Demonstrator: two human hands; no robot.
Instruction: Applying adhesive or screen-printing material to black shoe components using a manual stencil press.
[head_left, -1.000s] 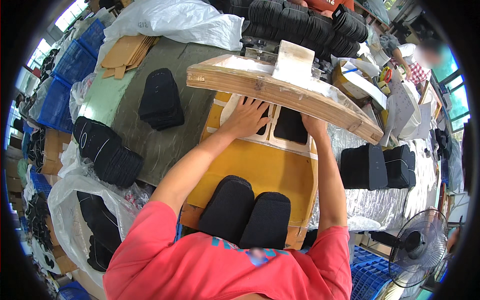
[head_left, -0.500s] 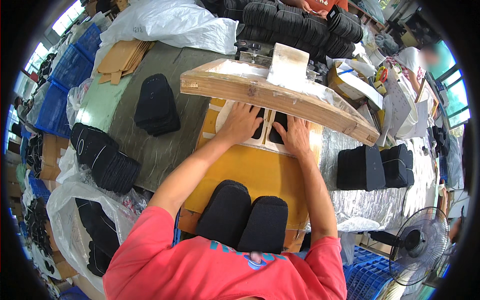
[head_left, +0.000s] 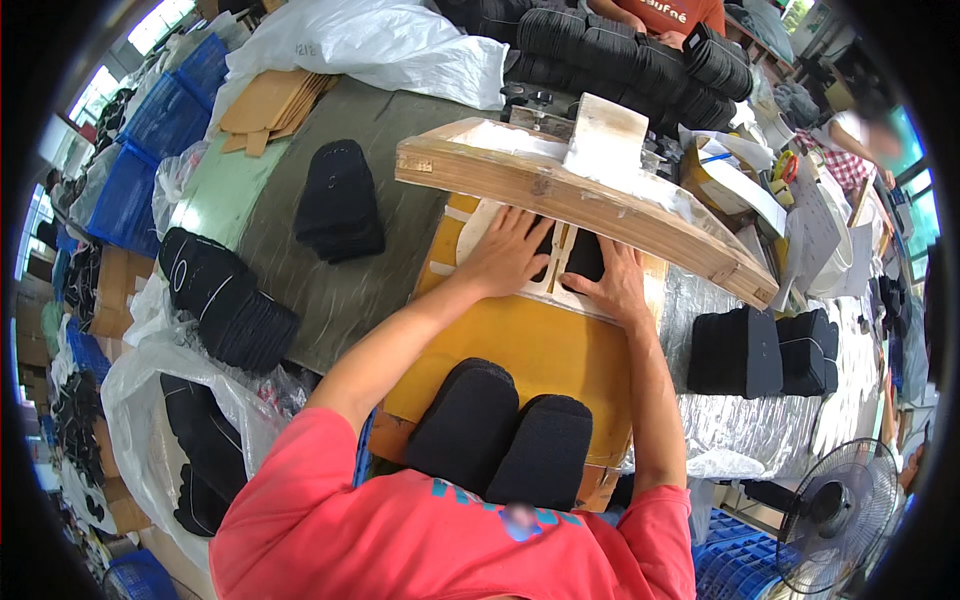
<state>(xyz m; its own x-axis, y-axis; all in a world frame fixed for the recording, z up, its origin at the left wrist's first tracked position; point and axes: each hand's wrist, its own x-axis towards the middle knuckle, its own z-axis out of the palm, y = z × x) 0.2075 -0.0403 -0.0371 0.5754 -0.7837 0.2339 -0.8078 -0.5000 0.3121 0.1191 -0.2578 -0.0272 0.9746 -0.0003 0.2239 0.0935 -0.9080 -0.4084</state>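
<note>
Left hand and right hand lie flat, fingers spread, gripping nothing, on a pale cardboard template with black inserts, frame centre. Raised wooden press board overhangs the fingertips; two black foam insole stacks sit below on the yellow bench.

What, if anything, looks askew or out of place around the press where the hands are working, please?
Nothing is spilled or broken. The wooden top board slants across the yellow bench, and the left hand and right hand lie flat beneath it on the pale template.
</note>
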